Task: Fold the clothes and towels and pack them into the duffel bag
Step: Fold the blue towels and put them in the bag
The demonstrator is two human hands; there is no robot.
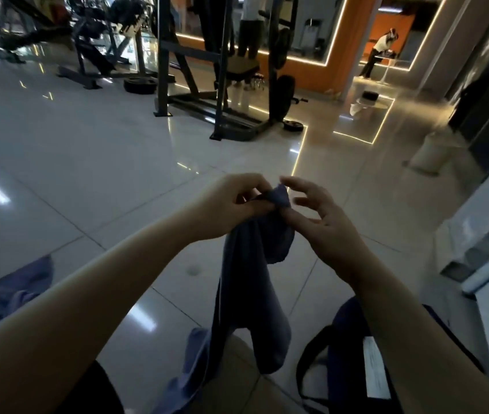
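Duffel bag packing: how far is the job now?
Early. Nothing visibly packed in the duffel bag. In hand: left hand and right hand pinch the top of a hanging blue garment, unfolded. Left: another blue cloth lies unfolded on the floor.

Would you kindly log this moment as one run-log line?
stage: unfolding | left hand: pinches blue garment | right hand: thumb on garment top, fingers spread | duffel bag: lower right

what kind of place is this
Most likely a gym: a steel weight rack stands on the glossy tiled floor, weight plates lie beside it, and other exercise machines stand further back.
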